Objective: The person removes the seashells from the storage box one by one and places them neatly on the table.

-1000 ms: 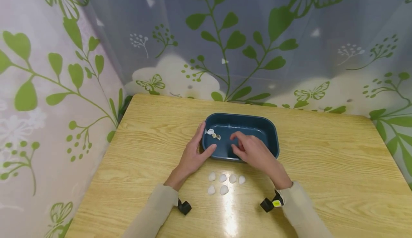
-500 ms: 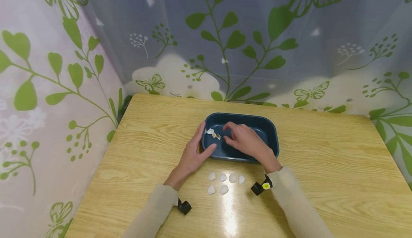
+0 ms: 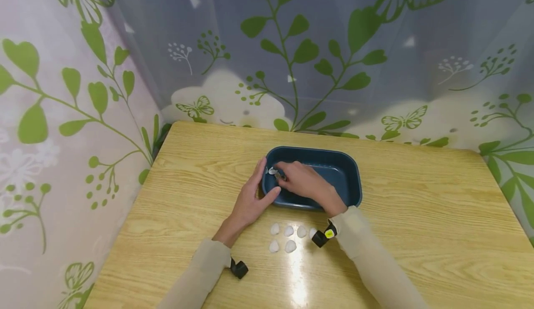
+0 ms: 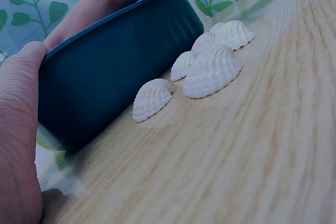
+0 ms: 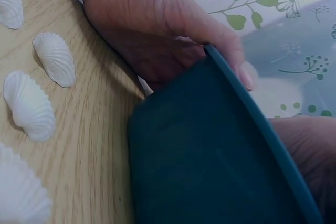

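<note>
A dark blue rectangular tub (image 3: 353, 172) stands on the wooden table. My left hand (image 3: 249, 202) holds its left front corner, fingers along the outer left wall and thumb (image 5: 231, 51) hooked over the rim. Inside, my right hand (image 3: 306, 180) reaches to the left end, thumb and index finger spread on either side of the small shells. A white shell (image 3: 272, 171) and a small brownish shell (image 3: 278, 176) show by its fingertips; whether the fingers touch them I cannot tell. In the right wrist view the tub wall hides most of the right hand.
Several white ribbed shells (image 3: 290, 246) lie in two rows on the table (image 3: 200, 170) in front of the tub. The right wrist camera (image 3: 320, 238) hangs over the rightmost shell. A leaf-patterned curtain (image 3: 317, 67) borders the table behind and to the left.
My right hand has moved left inside the tub, from its middle to the small shells at the left end. The left hand and the tub have not moved.
</note>
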Demonstrator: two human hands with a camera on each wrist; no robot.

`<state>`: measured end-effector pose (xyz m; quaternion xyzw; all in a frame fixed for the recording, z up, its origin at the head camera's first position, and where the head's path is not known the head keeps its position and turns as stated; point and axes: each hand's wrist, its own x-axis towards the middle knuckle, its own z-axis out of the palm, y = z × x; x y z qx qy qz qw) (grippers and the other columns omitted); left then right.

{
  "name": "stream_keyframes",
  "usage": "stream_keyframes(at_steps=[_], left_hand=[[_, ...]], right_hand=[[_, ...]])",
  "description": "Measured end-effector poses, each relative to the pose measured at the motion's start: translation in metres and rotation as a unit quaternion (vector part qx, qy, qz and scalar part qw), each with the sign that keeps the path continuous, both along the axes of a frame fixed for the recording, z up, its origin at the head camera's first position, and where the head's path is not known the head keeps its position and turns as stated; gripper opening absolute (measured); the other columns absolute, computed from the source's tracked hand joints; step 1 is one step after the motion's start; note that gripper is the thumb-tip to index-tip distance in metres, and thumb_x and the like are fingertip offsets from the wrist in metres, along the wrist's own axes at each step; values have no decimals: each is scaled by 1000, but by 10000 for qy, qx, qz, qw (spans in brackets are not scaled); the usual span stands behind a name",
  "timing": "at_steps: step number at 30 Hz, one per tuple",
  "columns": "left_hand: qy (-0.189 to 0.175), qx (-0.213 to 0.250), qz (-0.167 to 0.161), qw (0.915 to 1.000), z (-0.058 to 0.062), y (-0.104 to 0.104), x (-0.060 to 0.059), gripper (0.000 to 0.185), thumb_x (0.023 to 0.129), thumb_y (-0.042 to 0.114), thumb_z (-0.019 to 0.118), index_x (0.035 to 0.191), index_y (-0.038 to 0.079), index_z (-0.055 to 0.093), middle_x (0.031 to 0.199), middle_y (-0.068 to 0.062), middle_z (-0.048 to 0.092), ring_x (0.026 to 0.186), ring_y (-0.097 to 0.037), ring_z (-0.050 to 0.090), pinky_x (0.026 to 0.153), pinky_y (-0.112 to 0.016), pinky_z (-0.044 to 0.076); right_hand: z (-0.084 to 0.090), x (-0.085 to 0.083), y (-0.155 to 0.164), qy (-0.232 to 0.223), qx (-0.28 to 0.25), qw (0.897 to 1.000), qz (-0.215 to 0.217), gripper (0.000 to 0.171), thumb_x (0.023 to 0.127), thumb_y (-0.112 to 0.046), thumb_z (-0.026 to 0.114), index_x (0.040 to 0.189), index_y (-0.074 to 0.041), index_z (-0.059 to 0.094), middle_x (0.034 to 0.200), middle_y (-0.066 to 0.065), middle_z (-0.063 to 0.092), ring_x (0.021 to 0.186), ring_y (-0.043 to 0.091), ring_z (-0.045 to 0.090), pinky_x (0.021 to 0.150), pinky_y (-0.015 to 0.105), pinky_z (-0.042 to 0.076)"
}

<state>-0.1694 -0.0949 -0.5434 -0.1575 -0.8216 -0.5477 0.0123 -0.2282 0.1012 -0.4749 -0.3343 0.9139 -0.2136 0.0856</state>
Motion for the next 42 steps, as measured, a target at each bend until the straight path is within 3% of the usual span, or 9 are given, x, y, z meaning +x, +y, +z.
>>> stream_keyframes(at_steps=[5,10,17,27,36,42], left_hand=[[-13,39,-19,10000,0,0,0,85,102,51,63,169,33,13,175,7,14,158,-8,14,128,-39,22],[24,24,5,10000,1,0,1,87,101,51,63,169,30,13,175,6,15,158,-8,15,128,-40,23],[65,-7,13,10000,0,0,1,86,101,50,64,169,31,14,174,7,16,159,-12,17,128,-42,23],[79,32,12,10000,2,0,1,87,102,48,65,169,28,14,175,5,16,159,-10,15,128,-41,23],[49,-6,15,10000,1,0,1,86,102,51,63,169,32,13,175,8,15,159,-8,14,128,-40,22],[-58,-27,36,10000,2,0,1,86,101,52,63,168,34,13,173,13,14,159,-8,14,129,-41,21]], right_hand=[[-3,-2,-5,128,165,9998,8,22,103,-10,60,122,-1,68,70,-2,55,55,10,48,55,26,42],[-5,-2,-7,133,260,9996,37,13,106,-11,57,111,-7,68,74,-2,57,62,13,52,69,37,51],[-5,5,-7,67,328,9994,95,9,105,-14,63,105,-12,71,76,-4,60,64,12,51,62,29,44],[-4,12,-7,23,203,9991,369,11,103,-9,65,100,-14,74,86,-3,70,71,9,57,65,28,50],[4,20,9,-628,160,9958,644,18,108,-9,57,97,-9,71,76,-3,58,62,7,47,60,23,42],[10,20,24,-1061,312,9933,328,19,108,-10,58,94,-8,71,77,0,61,62,8,49,61,25,43]])
